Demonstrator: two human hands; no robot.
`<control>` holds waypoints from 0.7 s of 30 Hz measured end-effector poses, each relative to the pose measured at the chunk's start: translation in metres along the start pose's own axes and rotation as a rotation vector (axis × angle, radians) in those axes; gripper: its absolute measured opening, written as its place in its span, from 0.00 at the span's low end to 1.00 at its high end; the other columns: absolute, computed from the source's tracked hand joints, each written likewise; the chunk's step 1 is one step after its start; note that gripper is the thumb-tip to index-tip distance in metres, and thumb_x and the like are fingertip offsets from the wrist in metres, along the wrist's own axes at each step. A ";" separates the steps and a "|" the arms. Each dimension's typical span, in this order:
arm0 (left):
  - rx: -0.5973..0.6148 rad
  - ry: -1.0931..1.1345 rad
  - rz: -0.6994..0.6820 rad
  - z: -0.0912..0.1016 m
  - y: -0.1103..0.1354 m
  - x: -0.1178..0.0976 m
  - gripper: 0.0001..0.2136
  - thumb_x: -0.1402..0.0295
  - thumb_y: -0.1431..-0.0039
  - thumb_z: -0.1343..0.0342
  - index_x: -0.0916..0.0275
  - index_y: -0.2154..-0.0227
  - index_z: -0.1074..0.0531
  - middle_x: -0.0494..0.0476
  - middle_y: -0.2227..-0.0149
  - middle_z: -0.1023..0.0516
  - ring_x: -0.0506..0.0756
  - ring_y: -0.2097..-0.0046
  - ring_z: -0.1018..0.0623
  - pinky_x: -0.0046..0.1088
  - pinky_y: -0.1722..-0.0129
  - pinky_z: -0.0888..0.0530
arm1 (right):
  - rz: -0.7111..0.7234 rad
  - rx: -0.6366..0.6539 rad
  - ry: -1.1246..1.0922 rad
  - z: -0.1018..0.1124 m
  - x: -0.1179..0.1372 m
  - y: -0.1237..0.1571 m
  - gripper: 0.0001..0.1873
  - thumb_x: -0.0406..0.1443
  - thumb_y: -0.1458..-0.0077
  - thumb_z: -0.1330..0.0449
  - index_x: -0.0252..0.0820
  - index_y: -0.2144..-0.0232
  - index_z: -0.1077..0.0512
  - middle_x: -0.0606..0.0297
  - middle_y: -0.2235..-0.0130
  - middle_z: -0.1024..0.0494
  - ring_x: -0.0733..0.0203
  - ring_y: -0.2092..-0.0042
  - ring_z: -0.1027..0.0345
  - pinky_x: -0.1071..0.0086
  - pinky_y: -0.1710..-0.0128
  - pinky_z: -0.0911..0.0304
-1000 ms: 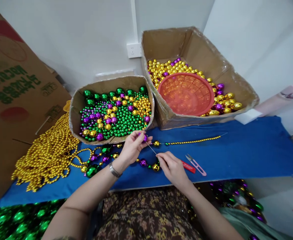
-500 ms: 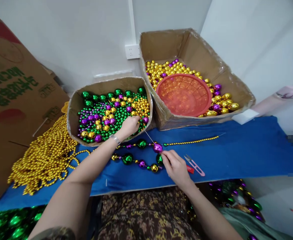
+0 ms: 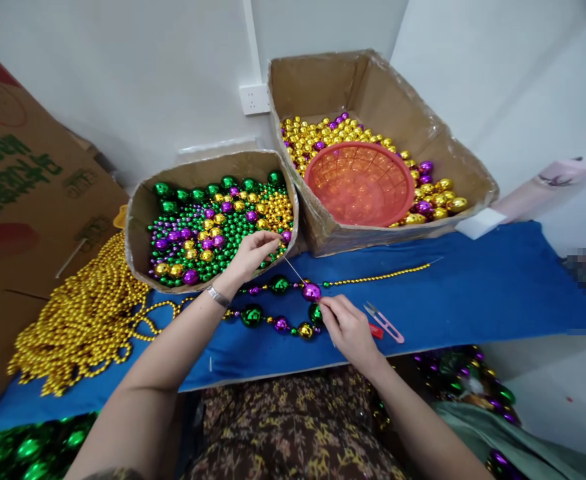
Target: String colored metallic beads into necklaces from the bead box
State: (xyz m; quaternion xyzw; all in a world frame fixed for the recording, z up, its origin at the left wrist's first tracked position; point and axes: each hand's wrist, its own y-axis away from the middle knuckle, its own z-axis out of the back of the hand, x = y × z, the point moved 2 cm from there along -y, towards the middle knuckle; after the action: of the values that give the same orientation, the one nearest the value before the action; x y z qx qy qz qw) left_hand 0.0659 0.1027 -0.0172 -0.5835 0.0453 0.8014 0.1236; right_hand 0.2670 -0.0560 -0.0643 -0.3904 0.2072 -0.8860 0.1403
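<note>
- Many strung beads (image 3: 251, 315) are laid out; loose beads (image 3: 233, 230) are left boxed.
- Strand (image 3: 294, 269) is pinched by left hand (image 3: 250, 257), purple bead (image 3: 311, 291) by right hand (image 3: 350, 330).

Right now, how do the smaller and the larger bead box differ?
The smaller box has low walls; those of the larger box rise higher. The smaller box shows many green beads, while the larger box shows only gold and purple beads. A red basket sits in the larger box; none shows in the smaller box. Both are open-topped cardboard.
</note>
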 end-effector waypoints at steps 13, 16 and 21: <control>0.027 -0.588 -0.134 0.025 -0.015 0.009 0.13 0.68 0.42 0.47 0.65 0.55 0.26 0.63 0.55 0.22 0.57 0.56 0.23 0.35 0.54 0.27 | 0.025 0.000 -0.001 -0.002 0.001 -0.001 0.09 0.34 0.35 0.49 0.42 0.60 0.29 0.61 0.66 0.25 0.60 0.66 0.29 0.68 0.64 0.34; 0.127 -0.898 -0.080 0.018 -0.012 0.017 0.08 0.71 0.44 0.44 0.64 0.63 0.24 0.62 0.61 0.22 0.60 0.56 0.23 0.36 0.54 0.29 | 0.035 0.008 0.006 -0.004 0.001 -0.002 0.09 0.34 0.35 0.49 0.41 0.60 0.29 0.61 0.67 0.25 0.60 0.66 0.29 0.68 0.65 0.34; 0.120 -0.858 -0.052 0.006 -0.014 0.021 0.06 0.74 0.47 0.44 0.64 0.65 0.24 0.63 0.62 0.22 0.63 0.56 0.23 0.37 0.57 0.28 | 0.057 0.000 0.018 -0.006 0.002 -0.003 0.09 0.34 0.35 0.49 0.40 0.60 0.29 0.61 0.67 0.25 0.60 0.66 0.29 0.69 0.65 0.34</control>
State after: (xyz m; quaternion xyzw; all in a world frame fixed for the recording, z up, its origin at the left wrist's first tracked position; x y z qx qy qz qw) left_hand 0.0574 0.1205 -0.0346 -0.1900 0.0219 0.9639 0.1850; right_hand 0.2611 -0.0524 -0.0655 -0.3763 0.2195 -0.8851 0.1637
